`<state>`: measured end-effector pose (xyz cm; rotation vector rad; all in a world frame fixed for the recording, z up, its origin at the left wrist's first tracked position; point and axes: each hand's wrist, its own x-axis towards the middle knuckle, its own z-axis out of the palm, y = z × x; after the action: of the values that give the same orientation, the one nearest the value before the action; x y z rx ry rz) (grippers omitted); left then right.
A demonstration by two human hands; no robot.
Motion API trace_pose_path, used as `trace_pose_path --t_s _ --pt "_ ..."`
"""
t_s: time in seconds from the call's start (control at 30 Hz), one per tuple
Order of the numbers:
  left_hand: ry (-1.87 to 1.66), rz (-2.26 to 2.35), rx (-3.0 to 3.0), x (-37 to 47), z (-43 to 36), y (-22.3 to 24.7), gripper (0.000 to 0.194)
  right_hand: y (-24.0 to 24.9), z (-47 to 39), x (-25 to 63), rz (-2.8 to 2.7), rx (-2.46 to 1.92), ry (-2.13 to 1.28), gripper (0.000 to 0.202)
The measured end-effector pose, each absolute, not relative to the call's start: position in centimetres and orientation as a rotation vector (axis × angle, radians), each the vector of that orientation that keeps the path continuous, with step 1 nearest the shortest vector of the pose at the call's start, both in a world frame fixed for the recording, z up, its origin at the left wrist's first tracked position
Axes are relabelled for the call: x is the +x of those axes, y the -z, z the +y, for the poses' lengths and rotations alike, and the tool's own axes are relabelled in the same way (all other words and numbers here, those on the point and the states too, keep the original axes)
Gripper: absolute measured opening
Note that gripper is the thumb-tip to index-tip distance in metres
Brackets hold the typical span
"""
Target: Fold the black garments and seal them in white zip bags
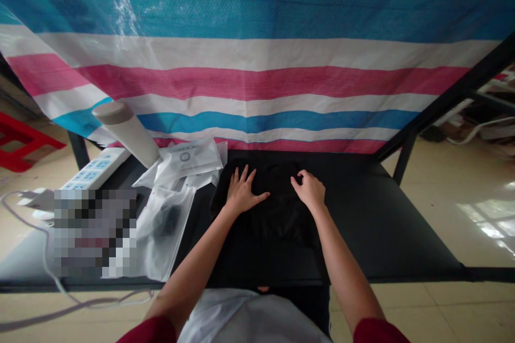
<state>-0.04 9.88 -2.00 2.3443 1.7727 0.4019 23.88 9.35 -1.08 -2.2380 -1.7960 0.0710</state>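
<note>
A dark piece of folded cloth, perhaps a garment, lies on the black table in front of me; black on black, its edges are hard to make out. My left hand presses flat on its left part, fingers and thumb spread. On the upper right part of the cloth rests my right hand, with curled fingers and thumb drawn close around a bit of dark fabric. The fingertips are partly lost against the black.
Left of the cloth lie white printed plastic bags and a frosted zip bag. A white bottle, a power strip and a cable are farther left. A striped sheet hangs behind the black table.
</note>
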Motion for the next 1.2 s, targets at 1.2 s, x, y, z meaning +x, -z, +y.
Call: trace_pose_path --t_s 1.2 --pt "-0.471 1.855 2.391 -0.2 9.5 2.2 0.081 4.3 10.6 27.4 -1.322 -1.478 -0.526 0.068"
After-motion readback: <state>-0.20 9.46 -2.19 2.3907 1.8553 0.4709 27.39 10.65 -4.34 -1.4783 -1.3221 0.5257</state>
